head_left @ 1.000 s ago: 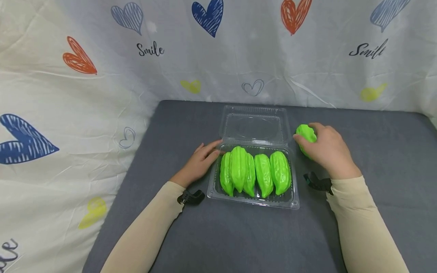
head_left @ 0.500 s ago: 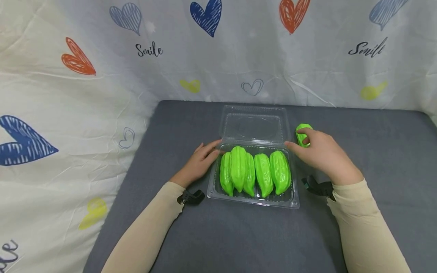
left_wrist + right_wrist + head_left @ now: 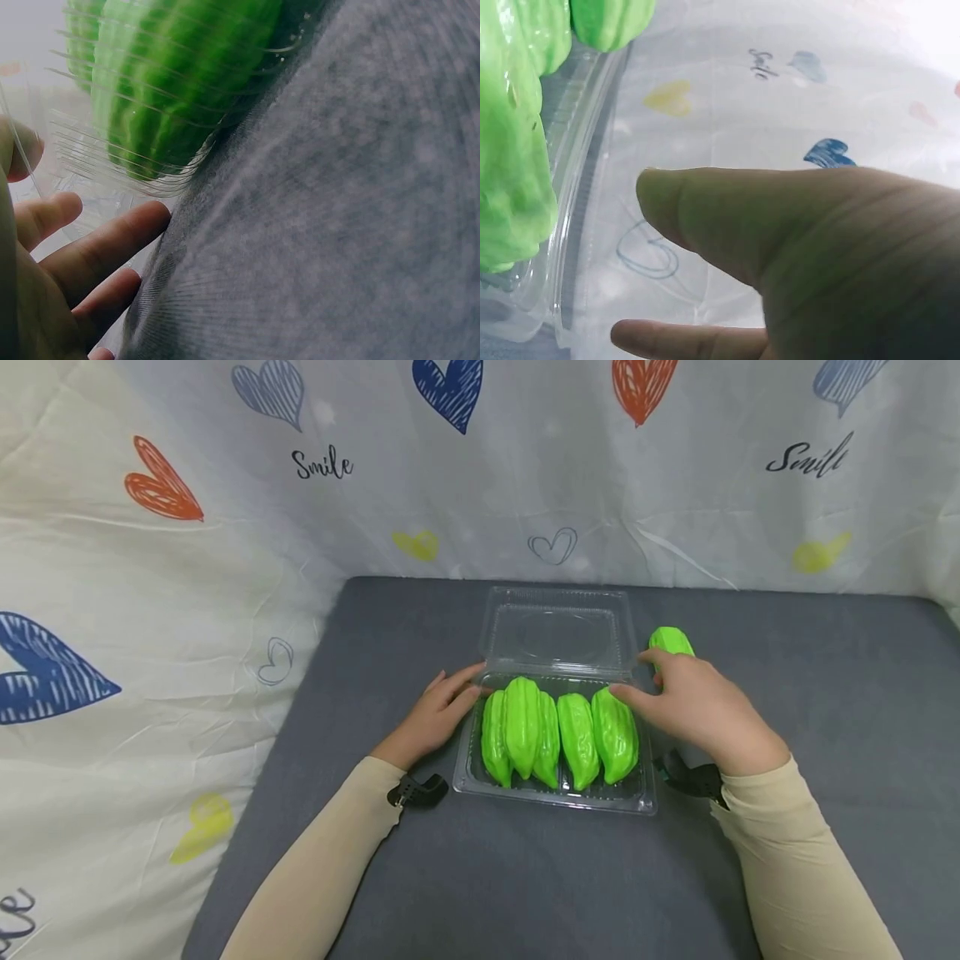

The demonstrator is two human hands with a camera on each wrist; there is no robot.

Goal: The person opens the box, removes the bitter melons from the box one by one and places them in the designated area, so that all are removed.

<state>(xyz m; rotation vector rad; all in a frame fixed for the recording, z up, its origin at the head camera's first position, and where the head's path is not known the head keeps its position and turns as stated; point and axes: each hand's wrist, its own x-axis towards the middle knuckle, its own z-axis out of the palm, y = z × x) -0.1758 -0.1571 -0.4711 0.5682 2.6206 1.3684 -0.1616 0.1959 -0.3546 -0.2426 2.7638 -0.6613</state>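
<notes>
Several bright green, ridged bitter melons lie side by side, pointed ends toward me, in a clear plastic clamshell container. Its lid is folded back. My left hand rests at the container's left side; in the left wrist view its fingers are spread below the ribbed wall. My right hand is over the right rim, thumb overlapping the rightmost melon's tip, with no object between thumb and index finger. Beyond it lies another bitter melon outside the container, partly hidden by the hand.
Dark grey cloth covers the table under everything. Behind and to the left hangs a white curtain printed with hearts and lettering. A black strap is on the left wrist, another on the right.
My right hand has let go of the bitter melon outside the container and moved left, over the container's right rim. The left hand stays in place.
</notes>
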